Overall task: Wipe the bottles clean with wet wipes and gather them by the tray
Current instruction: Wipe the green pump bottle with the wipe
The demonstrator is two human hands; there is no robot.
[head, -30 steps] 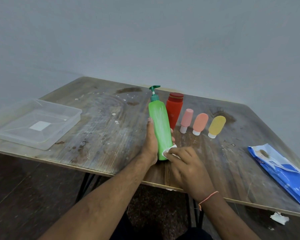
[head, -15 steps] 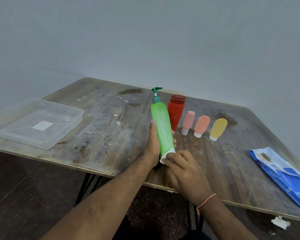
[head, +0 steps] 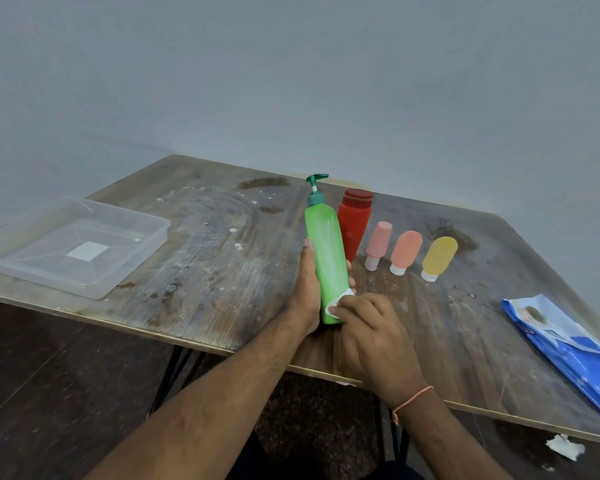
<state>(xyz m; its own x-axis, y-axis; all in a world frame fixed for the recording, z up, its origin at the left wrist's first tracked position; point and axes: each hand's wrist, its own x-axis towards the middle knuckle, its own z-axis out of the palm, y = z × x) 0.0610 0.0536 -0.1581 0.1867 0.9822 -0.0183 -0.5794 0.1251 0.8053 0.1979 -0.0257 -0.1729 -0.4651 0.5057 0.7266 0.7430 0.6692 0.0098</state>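
Little has shifted: left hand (head: 307, 292) still grips the green pump bottle (head: 327, 261), pump pointing away; right hand (head: 371, 337) pinches a wet wipe (head: 338, 302) against its base.

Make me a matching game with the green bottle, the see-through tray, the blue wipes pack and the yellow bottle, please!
Things:
1. green pump bottle
2. clear tray
3. blue wipes pack
4. yellow bottle

Places:
A. lying at the table's right edge
B. standing cap-down at the right end of the bottle row
C. held by the left hand while the right hand rubs it with a white wipe
D. sitting at the table's left end

Pairs: 1-C, 2-D, 3-A, 4-B
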